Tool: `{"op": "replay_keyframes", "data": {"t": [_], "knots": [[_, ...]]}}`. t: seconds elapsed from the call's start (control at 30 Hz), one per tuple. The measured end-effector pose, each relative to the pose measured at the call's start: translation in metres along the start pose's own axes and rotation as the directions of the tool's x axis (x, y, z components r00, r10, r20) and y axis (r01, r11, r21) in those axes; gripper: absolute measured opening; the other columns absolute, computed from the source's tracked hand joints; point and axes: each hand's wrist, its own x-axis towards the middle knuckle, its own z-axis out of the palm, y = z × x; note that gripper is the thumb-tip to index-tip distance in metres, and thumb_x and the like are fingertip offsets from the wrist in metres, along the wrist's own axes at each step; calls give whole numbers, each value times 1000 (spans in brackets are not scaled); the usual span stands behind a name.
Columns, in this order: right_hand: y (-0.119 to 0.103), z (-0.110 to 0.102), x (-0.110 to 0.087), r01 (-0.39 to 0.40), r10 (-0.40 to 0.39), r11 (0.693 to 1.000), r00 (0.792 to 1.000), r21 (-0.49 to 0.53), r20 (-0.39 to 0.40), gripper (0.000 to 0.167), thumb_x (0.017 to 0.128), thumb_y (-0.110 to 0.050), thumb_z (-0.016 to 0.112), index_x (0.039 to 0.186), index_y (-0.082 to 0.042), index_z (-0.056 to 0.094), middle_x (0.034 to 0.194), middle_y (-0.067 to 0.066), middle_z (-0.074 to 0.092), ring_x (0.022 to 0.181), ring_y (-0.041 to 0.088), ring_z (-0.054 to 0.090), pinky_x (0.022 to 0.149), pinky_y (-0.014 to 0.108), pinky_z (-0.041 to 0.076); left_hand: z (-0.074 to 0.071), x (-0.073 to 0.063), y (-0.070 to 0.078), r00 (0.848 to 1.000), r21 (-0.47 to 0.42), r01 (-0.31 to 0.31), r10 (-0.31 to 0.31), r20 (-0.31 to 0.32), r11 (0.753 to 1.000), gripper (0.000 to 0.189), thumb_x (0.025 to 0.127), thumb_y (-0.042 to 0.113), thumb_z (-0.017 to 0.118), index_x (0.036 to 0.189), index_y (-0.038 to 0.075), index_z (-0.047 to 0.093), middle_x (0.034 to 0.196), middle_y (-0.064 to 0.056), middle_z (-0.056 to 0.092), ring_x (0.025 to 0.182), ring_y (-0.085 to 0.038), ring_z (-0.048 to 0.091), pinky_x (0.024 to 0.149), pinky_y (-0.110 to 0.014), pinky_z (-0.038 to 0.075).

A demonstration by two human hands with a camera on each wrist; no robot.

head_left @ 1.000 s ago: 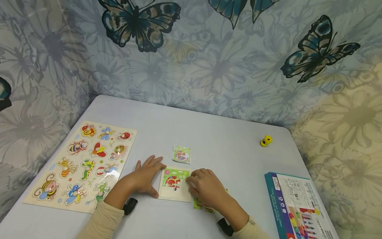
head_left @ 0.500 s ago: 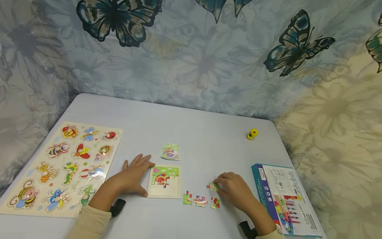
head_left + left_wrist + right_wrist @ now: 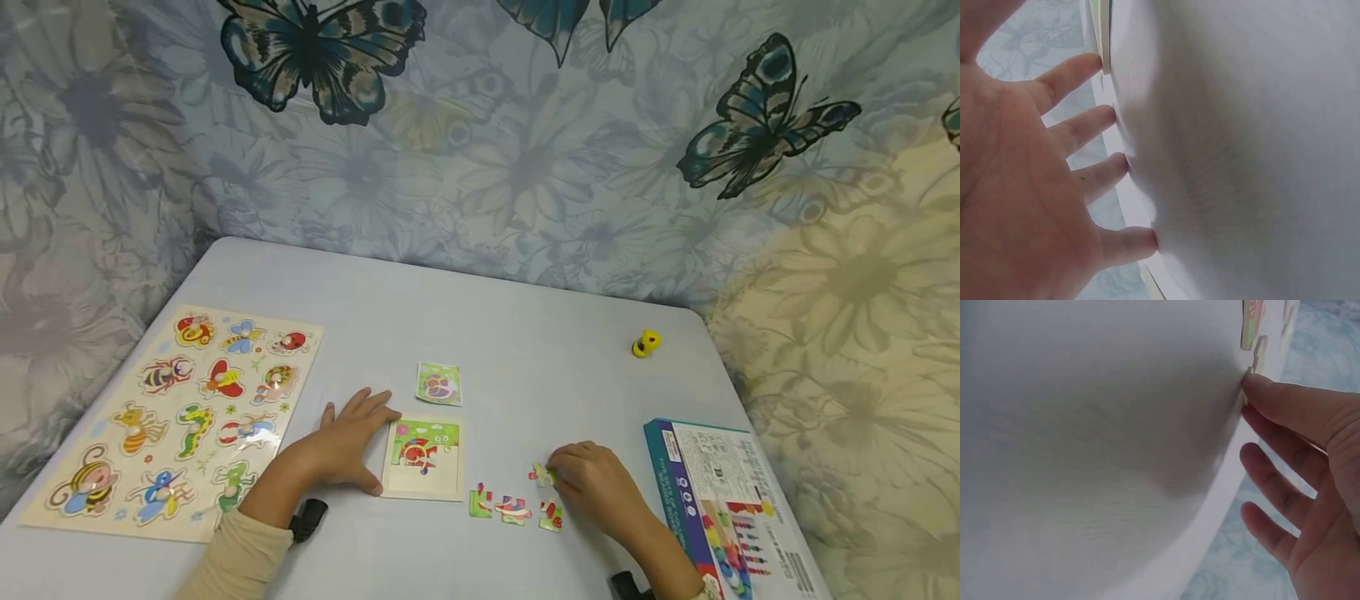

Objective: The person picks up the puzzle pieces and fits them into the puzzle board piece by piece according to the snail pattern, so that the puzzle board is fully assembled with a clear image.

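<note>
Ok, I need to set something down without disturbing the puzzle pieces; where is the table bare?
The table is bare between the picture card and the yellow toy, and again between that toy and the box. Near middle is crowded: left hand against the puzzle tray, right hand pinching a loose piece, three other pieces nearby.

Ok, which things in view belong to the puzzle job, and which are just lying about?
Part of the job:
square puzzle board, partly filled, left hand touching its edge
puzzle piece pinched by the right hand
three loose pieces
small picture card, probably the guide

Apparently just lying about:
insect board
yellow toy
box
</note>
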Motion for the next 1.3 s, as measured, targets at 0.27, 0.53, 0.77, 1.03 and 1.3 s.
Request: {"op": "replay_keyframes", "data": {"t": [0.27, 0.53, 0.77, 1.03, 1.3], "knots": [[-9, 0, 8, 68, -68, 998, 997, -3, -29, 27, 70, -17, 87, 93, -24, 75, 99, -10, 71, 98, 13, 63, 90, 39, 52, 0, -1, -2, 1000, -11, 14, -14, 5, 1000, 94, 54, 21, 94, 137, 12, 50, 158, -14, 25, 147, -43, 9, 104, -78, 3], [-53, -2, 39, 235, -236, 972, 971, -24, -42, 26, 74, -19, 84, 98, -24, 75, 99, -7, 69, 95, 12, 62, 90, 37, 51, 2, 1, -4, 1000, -7, 17, -16, 8, 1000, 93, 55, 21, 93, 137, 13, 49, 159, -12, 24, 148, -41, 7, 105, -77, 2], [-86, 11, 62, 391, -395, 916, 918, -87, -25, 19, 83, -25, 77, 102, -26, 74, 99, -6, 67, 89, 12, 62, 87, 36, 52, 3, 2, -3, 1000, -7, 20, -20, 6, 1000, 92, 55, 22, 93, 136, 14, 50, 159, -12, 25, 148, -40, 9, 105, -77, 3], [-89, 23, 66, 380, -394, 911, 917, -157, -63, 16, 84, -27, 76, 100, -27, 75, 96, -7, 66, 87, 11, 61, 85, 34, 52, 4, 5, -1, 1000, -1, 15, -15, 4, 1000, 93, 55, 22, 94, 136, 14, 50, 159, -11, 25, 148, -39, 9, 105, -77, 4], [-94, 26, 69, 384, -403, 904, 912, -188, -74, 15, 83, -29, 76, 98, -26, 77, 94, -7, 66, 89, 11, 62, 85, 33, 53, 3, 2, -2, 1000, -14, 21, -21, 4, 1000, 92, 54, 21, 94, 135, 14, 51, 159, -12, 25, 148, -40, 9, 105, -77, 3]]}}
